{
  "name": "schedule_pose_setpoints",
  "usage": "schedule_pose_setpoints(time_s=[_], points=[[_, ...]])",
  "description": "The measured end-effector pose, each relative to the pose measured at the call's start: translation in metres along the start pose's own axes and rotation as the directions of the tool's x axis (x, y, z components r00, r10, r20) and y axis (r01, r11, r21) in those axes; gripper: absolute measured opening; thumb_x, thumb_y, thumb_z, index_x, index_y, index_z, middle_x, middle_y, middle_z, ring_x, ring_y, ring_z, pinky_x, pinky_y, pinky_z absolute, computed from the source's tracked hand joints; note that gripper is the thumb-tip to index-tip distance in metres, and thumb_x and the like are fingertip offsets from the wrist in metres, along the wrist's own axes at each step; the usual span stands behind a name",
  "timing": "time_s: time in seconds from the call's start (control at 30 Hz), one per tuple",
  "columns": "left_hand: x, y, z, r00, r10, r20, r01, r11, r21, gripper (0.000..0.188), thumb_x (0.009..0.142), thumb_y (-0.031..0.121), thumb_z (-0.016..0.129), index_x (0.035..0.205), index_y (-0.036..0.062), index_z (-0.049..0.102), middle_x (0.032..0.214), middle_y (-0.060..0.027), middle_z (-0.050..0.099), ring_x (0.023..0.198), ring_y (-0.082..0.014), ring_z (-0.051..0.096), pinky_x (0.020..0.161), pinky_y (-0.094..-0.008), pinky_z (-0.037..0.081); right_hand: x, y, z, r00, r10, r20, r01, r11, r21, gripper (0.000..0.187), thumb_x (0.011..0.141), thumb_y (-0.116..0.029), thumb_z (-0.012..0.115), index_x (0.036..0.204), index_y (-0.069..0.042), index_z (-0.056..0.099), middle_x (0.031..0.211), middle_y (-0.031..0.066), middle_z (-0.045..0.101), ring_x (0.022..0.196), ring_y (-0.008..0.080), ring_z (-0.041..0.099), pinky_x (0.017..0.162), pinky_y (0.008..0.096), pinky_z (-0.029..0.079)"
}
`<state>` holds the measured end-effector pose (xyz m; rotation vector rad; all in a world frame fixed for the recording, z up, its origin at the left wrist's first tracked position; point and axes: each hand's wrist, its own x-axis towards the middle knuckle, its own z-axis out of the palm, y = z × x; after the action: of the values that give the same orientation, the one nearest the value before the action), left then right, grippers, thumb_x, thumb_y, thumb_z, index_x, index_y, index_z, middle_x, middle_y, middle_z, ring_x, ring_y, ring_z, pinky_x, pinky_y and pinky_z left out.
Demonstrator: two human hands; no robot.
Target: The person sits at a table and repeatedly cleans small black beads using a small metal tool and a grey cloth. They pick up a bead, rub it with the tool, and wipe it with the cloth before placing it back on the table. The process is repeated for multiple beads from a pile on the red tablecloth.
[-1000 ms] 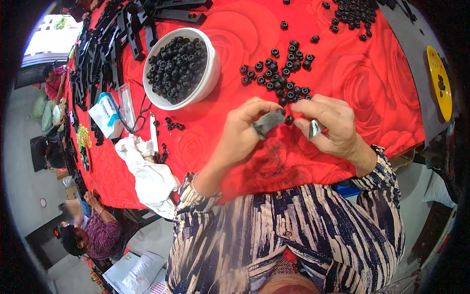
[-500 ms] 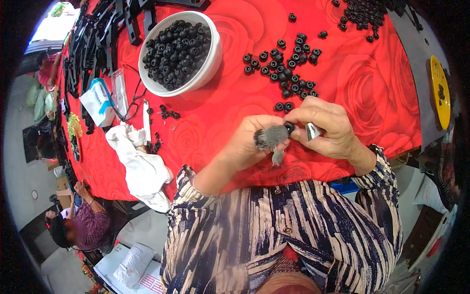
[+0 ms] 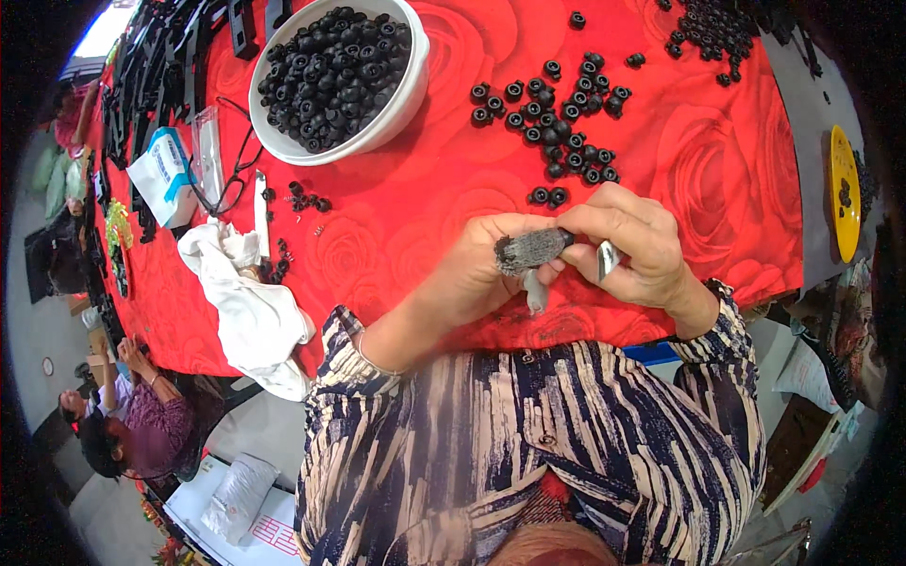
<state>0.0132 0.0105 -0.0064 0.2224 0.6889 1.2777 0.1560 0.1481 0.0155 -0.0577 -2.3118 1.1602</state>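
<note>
Both hands meet over the near edge of the red-clothed table (image 3: pixel 425 189): the left hand (image 3: pixel 477 274) has its grip closed round a small grey brush-like piece (image 3: pixel 530 250), and the right hand (image 3: pixel 632 250) pinches that piece's far end while also holding a small silvery tool (image 3: pixel 607 258). Loose black rings (image 3: pixel 557 141) lie scattered just beyond, with a white bowl (image 3: pixel 401 104) full of them farther left.

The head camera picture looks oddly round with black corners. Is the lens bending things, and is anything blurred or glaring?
Head view: yes, it is a fisheye; the red tablecloth edge curves and the corners go black. Light is even, with soft shadows under the white bowl. The left hand and right hand on the grey brush-like piece look sharp; the window at upper left is washed out.
</note>
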Motion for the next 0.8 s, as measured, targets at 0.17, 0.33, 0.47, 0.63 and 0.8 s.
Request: schedule_pose_setpoints(time_s=[0.17, 0.33, 0.47, 0.63, 0.8], points=[[-0.001, -0.004, 0.001, 0.984, 0.152, -0.096, -0.132, 0.972, 0.194, 0.027, 0.089, 0.014, 0.056, 0.111, -0.0010, 0.059, 0.084, -0.0088, 0.065, 0.070, -0.0133, 0.063, 0.058, -0.0245, 0.052, -0.002, 0.006, 0.005, 0.989, -0.138, -0.055, 0.130, 0.984, -0.121, 0.036, 0.063, -0.006, 0.073, 0.097, 0.000, 0.062, 0.070, 0.0077, 0.053, 0.056, 0.0212, 0.055, 0.047, 0.0315, 0.042], [-0.004, 0.003, 0.008, 0.980, 0.179, -0.092, -0.161, 0.972, 0.172, 0.023, 0.090, 0.005, 0.051, 0.112, -0.0018, 0.057, 0.088, -0.0089, 0.065, 0.076, -0.0132, 0.063, 0.060, -0.0234, 0.052, 0.002, 0.002, 0.000, 0.978, -0.210, 0.005, 0.206, 0.957, -0.204, 0.029, 0.065, -0.004, 0.073, 0.092, 0.001, 0.062, 0.066, 0.0067, 0.053, 0.052, 0.0200, 0.052, 0.045, 0.0317, 0.040], [-0.002, 0.008, 0.004, 0.945, 0.278, -0.173, -0.230, 0.940, 0.254, 0.024, 0.090, 0.004, 0.051, 0.112, -0.0026, 0.056, 0.092, -0.0099, 0.065, 0.077, -0.0141, 0.064, 0.061, -0.0248, 0.053, -0.004, 0.000, -0.005, 0.981, -0.095, 0.169, 0.136, 0.958, -0.253, 0.024, 0.069, -0.013, 0.072, 0.088, -0.002, 0.061, 0.066, 0.0032, 0.054, 0.054, 0.0203, 0.055, 0.049, 0.0321, 0.042], [-0.003, 0.011, 0.000, 0.956, 0.279, -0.087, -0.236, 0.912, 0.334, 0.023, 0.090, 0.005, 0.052, 0.112, -0.0015, 0.056, 0.091, -0.0087, 0.063, 0.073, -0.0128, 0.062, 0.061, -0.0256, 0.053, 0.005, -0.005, -0.013, 0.969, 0.227, 0.093, -0.227, 0.974, -0.012, 0.024, 0.079, -0.010, 0.064, 0.099, 0.000, 0.056, 0.082, 0.0122, 0.059, 0.067, 0.0273, 0.060, 0.057, 0.0345, 0.046], [-0.004, 0.008, 0.004, 0.956, 0.264, -0.129, -0.214, 0.927, 0.309, 0.023, 0.090, 0.007, 0.053, 0.111, -0.0001, 0.058, 0.085, -0.0058, 0.063, 0.068, -0.0111, 0.060, 0.060, -0.0245, 0.052, 0.004, 0.001, -0.013, 0.954, 0.261, 0.147, -0.278, 0.954, 0.111, 0.023, 0.084, -0.009, 0.057, 0.105, 0.001, 0.053, 0.086, 0.0150, 0.057, 0.073, 0.0303, 0.058, 0.063, 0.0358, 0.046]])
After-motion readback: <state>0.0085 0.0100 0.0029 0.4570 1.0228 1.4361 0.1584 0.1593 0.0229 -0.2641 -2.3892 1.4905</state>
